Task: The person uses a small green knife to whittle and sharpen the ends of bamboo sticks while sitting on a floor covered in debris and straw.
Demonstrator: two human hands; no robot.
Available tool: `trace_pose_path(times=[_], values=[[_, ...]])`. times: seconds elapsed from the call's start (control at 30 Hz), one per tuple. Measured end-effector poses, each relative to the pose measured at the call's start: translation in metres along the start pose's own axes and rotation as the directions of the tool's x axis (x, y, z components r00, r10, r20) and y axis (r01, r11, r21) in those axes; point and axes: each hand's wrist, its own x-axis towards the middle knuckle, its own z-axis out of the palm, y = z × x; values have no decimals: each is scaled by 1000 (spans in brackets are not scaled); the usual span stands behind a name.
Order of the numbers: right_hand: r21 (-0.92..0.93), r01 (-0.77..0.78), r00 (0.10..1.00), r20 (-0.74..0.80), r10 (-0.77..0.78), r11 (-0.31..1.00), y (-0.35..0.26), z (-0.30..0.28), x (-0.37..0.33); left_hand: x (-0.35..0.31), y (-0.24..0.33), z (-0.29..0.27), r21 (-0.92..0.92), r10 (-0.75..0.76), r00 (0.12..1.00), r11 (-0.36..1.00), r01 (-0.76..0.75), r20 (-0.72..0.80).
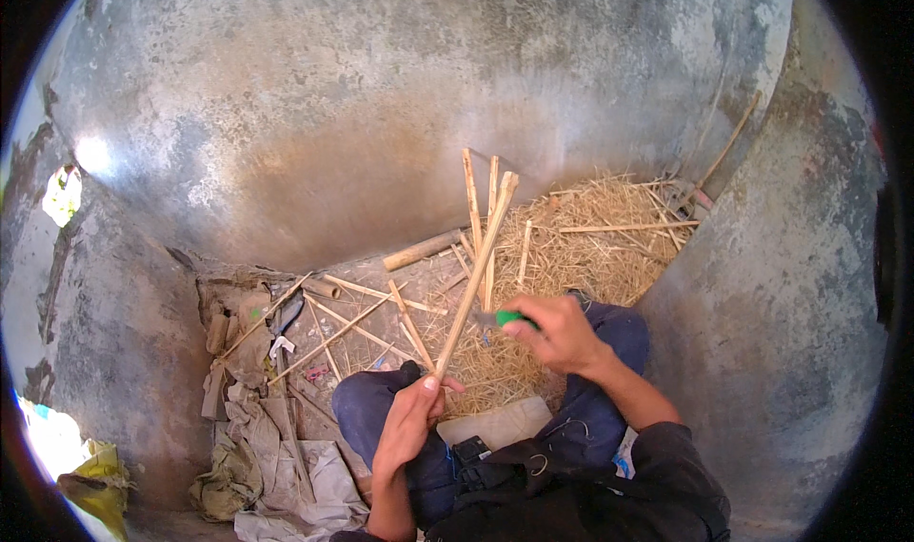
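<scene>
My left hand (411, 418) grips the lower end of a long split bamboo stick (478, 268) that slants up and to the right. My right hand (557, 333) is closed around a knife with a green handle (508, 317), its blade touching the stick near the middle. I sit on the ground with my knees in dark blue trousers spread apart. More bamboo strips (473, 204) stand behind the held stick.
A heap of pale shavings and straw (595, 252) lies ahead on the right. Loose bamboo strips (357, 328) and a thick bamboo piece (421, 250) lie on the ground. Crumpled cloth and sacks (271, 447) pile at the left. Grey concrete walls (381, 104) enclose the corner.
</scene>
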Motion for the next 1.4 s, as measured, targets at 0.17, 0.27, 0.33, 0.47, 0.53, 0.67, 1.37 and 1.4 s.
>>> trace_pose_path(times=[0.17,0.27,0.33,0.47,0.53,0.67,1.37,1.4], values=[[-60,96,995,27,-95,994,-18,23,-7,3,6,10,58,58,996,997,-53,-75],[-69,137,991,9,-136,988,-21,31,-9,4,14,19,188,158,973,974,-125,-170],[-86,150,988,-4,-151,985,-22,32,-9,6,17,23,271,232,948,948,-169,-220],[-119,149,988,-20,-152,982,-24,31,-7,7,14,27,348,308,911,915,-205,-273],[-128,170,984,-37,-176,977,-23,30,-6,7,12,28,340,319,905,915,-216,-283],[-175,201,977,-42,-211,964,-21,27,-5,7,10,29,336,311,908,918,-210,-281],[-336,-115,915,-402,-31,935,29,-38,29,-33,-6,30,321,157,964,944,-81,-217],[-334,-124,917,-398,-20,935,28,-39,27,-33,-7,31,318,162,963,944,-88,-214]])
